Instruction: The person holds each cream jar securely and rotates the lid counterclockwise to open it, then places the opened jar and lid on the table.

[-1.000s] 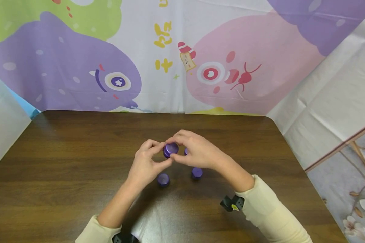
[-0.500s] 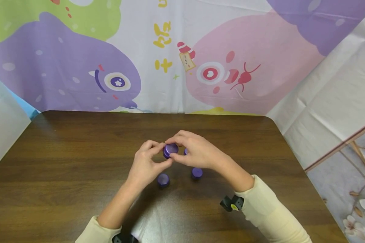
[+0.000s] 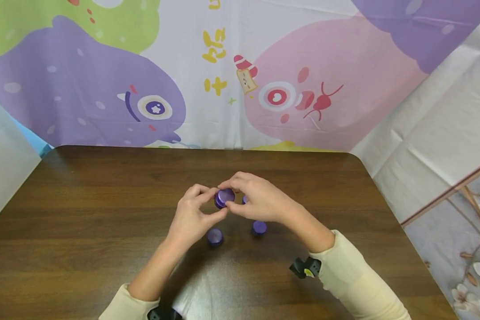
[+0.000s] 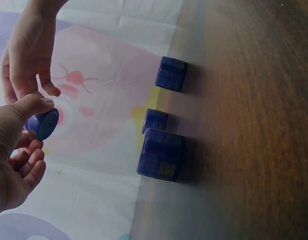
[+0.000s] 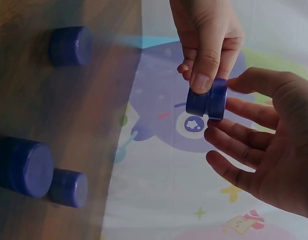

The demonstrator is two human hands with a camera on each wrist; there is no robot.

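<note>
A small round purple jar [image 3: 225, 198] is held up between both hands, clear of the table. The left hand [image 3: 190, 216] pinches its lower part between thumb and fingers. From the other side, the thumb and forefinger of the right hand [image 3: 260, 198] grip the lid [image 5: 219, 99]; its other fingers are spread in the right wrist view. A seam shows between lid and body there. Below stand several similar jars: one nearer the left wrist [image 3: 215, 237], one below the right hand [image 3: 259, 228], and a jar [image 3: 245, 200] mostly hidden by the right hand.
The brown wooden table [image 3: 104, 213] has rounded far corners. A printed cartoon curtain [image 3: 224, 120] hangs right behind its far edge. White cloth [image 3: 432, 115] and a flowered panel [image 3: 464, 249] flank it on the right.
Hardly anything differs. The held jar shifts and tilts very slightly between the fingers; both hands stay where they were, and the jars on the table have not moved.
</note>
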